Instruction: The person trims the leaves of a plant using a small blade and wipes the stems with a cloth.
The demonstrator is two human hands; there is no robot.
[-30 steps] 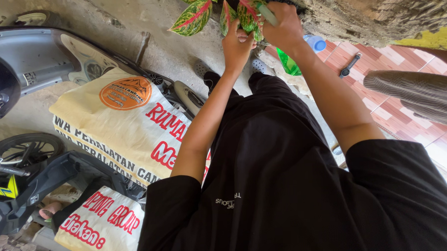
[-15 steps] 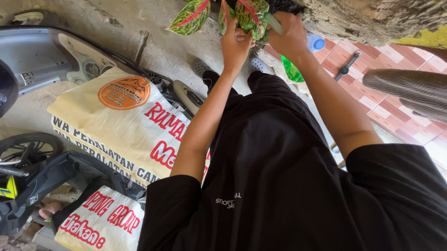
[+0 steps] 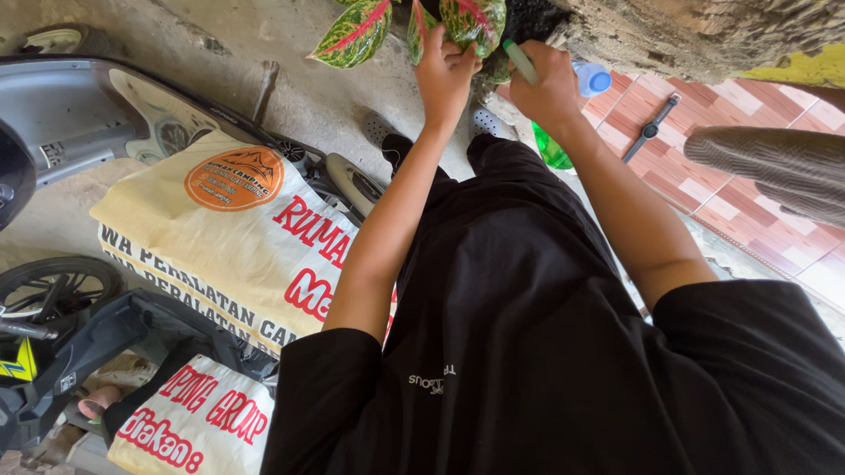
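A plant with red-and-green leaves [image 3: 475, 13] grows out of dark soil [image 3: 530, 16] at the top of the head view. My left hand [image 3: 443, 70] grips the plant low down, at the base of its leaves. Just to the right, my right hand [image 3: 546, 91] is closed around a pale green stick-like tool [image 3: 519, 61], whose tip points up toward the soil beside the plant. The two hands are close together and do not touch. Behind my right wrist lies a green bottle [image 3: 551, 151] with a blue cap [image 3: 595, 77].
A rough stone mass [image 3: 714, 17] hangs over the top right. A wristwatch [image 3: 651, 129] lies on the red tiled floor [image 3: 721, 194]. Cream printed sacks [image 3: 225, 226] rest on a scooter [image 3: 53, 119] at the left. A grey ribbed object [image 3: 776, 171] is at the right.
My right hand has slid down and slightly right, off the leaves, so the green tool now shows above it. My left hand has stayed on the plant.
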